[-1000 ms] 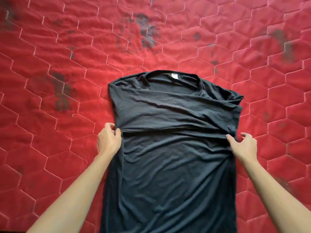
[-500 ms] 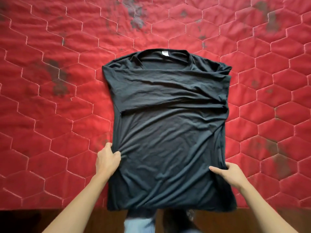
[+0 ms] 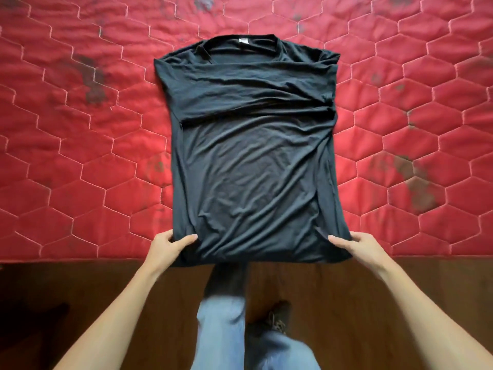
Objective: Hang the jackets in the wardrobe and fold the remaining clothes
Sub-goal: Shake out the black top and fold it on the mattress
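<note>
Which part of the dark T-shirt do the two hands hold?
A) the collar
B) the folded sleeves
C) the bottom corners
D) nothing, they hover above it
C: the left hand and the right hand each grip a bottom corner of the T-shirt, thumbs on top.

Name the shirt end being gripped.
The hem end, nearest the floor: left hand and right hand pinch its corners. The collar end lies free.

The person wears loose light-blue denim trousers (image 3: 221,329) and a dark lace-up shoe (image 3: 278,320) with pale laces, both blurred. The arms are bare from the frame's edge to the left hand (image 3: 170,247) and right hand (image 3: 357,247).
</note>
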Demonstrator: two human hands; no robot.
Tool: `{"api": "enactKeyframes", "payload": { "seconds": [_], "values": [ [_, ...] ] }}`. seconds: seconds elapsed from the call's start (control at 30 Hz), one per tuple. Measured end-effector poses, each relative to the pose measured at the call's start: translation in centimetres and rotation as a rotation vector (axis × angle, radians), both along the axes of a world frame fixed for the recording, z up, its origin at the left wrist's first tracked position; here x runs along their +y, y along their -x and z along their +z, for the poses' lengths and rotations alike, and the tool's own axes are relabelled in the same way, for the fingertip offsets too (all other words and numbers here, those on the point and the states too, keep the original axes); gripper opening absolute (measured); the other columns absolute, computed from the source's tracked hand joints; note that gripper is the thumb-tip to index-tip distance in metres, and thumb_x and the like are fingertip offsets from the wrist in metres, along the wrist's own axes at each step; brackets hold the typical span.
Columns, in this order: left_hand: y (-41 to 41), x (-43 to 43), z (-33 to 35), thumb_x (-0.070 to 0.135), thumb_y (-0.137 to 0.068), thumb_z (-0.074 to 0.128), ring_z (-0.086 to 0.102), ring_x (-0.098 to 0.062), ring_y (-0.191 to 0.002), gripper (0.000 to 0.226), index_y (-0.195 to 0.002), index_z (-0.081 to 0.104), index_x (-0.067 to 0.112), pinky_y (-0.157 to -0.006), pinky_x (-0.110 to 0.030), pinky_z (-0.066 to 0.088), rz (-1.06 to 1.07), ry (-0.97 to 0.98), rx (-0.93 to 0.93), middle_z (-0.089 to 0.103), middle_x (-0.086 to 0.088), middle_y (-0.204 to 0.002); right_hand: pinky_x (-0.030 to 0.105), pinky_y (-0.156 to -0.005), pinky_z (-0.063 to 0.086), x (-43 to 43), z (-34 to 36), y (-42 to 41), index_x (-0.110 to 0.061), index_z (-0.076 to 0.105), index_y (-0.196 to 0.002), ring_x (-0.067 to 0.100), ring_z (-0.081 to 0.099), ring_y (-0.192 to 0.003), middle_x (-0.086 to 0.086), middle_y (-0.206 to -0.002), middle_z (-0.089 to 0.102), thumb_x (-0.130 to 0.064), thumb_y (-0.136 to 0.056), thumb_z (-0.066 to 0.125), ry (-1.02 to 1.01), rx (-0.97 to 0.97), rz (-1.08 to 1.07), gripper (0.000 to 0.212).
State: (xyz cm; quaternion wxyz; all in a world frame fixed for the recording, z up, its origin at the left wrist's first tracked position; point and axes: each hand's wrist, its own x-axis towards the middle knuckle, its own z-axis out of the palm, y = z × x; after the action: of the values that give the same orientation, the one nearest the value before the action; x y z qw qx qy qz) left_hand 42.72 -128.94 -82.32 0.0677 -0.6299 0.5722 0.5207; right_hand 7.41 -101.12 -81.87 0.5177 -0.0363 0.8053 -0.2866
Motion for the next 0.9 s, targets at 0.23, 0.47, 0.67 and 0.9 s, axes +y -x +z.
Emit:
{"api": "enactKeyframes", "payload": {
  "seconds": [0.23,0.47,0.67,0.9],
  "values": [
    [-3.3,3.2,2.2,0.010,-0.083,0.079,0.073,-0.021,-0.095,0.026,-0.107,0.071,0.015,-0.093,-0.042,0.056,0.093,-0.076,0.088,0.077,-0.004,-0.101,0.042,-0.090,0.057,4.3,2.7,-1.7,-0.012,0.074,-0.101,0.019,0.072,-0.093,0.004,-0.096,0.076,-0.034,-0.100,0.057,0.108,0.201,-0.069,0.028],
    [-2.6,0.3,6.2,0.019,-0.097,0.063,0.067,-0.018,-0.086,0.031,-0.126,0.060,0.011,-0.061,-0.032,0.058,0.372,0.009,0.210,0.067,-0.008,-0.112,0.037,-0.076,0.063,2.2,7.1,-0.3,-0.009,0.072,-0.094,0.021,0.071,-0.078,0.014,-0.094,0.074,-0.039,-0.098,0.060,0.206,0.169,-0.340,0.033],
    [2.1,-7.7,9.6,0.012,-0.099,0.058,0.066,-0.004,-0.061,0.025,-0.121,0.065,0.021,-0.051,-0.020,0.056,0.531,0.023,0.435,0.068,0.001,-0.083,0.020,-0.053,0.057,-5.9,11.0,3.6,-0.011,0.070,-0.083,0.006,0.064,-0.063,-0.007,-0.066,0.068,-0.023,-0.097,0.063,0.344,0.158,-0.487,0.019],
    [10.8,-21.9,10.8,0.009,-0.102,0.050,0.068,-0.003,-0.055,0.020,-0.100,0.067,0.019,-0.052,-0.018,0.057,0.652,-0.031,0.557,0.073,0.007,-0.067,0.024,-0.055,0.060,-20.2,11.4,12.7,-0.013,0.068,-0.086,0.016,0.060,-0.075,0.004,-0.078,0.060,-0.023,-0.096,0.063,0.376,0.152,-0.515,0.015]
  ]
}}
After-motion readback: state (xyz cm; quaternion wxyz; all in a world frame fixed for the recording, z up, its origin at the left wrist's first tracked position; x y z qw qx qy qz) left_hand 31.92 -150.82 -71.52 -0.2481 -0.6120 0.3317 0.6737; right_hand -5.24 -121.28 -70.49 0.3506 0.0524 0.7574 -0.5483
